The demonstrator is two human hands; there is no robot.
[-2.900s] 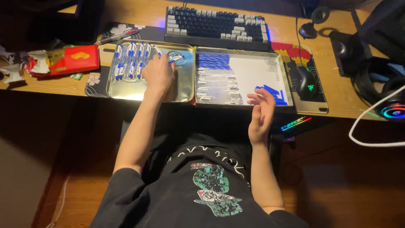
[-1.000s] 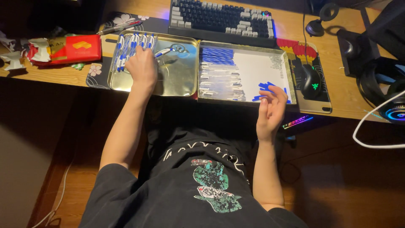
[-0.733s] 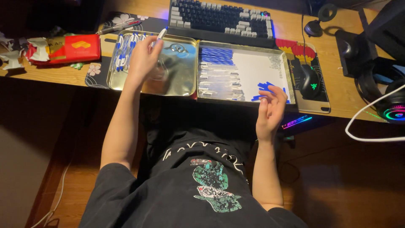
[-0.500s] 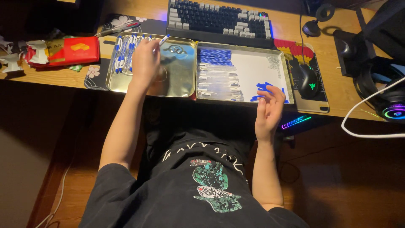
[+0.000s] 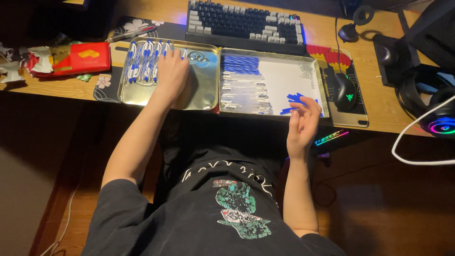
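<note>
1. Assembled blue pens (image 5: pixel 144 61) lie in rows at 9 o'clock in the gold tray (image 5: pixel 204 97).
2. Left hand (image 5: pixel 171 71) rests flat on them, fingers spread, gripping nothing visible.
3. Right hand (image 5: pixel 303 121) hovers half-open at the white tray's (image 5: pixel 284 76) 5 o'clock corner; whether it holds anything, I cannot tell.

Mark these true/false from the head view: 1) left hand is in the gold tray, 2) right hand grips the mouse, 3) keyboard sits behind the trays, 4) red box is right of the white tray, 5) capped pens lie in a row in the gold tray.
1. The left hand rests in the shiny gold metal tray. True.
2. The right hand grips the black computer mouse. False: it is beside the white-lined metal tray, apart from the mouse.
3. The dark backlit keyboard sits behind both trays. True.
4. The red cardboard box is right of the white tray. False: it lies left of the gold tray.
5. Blue-and-white capped pens lie in a row in the gold tray. True.
</note>
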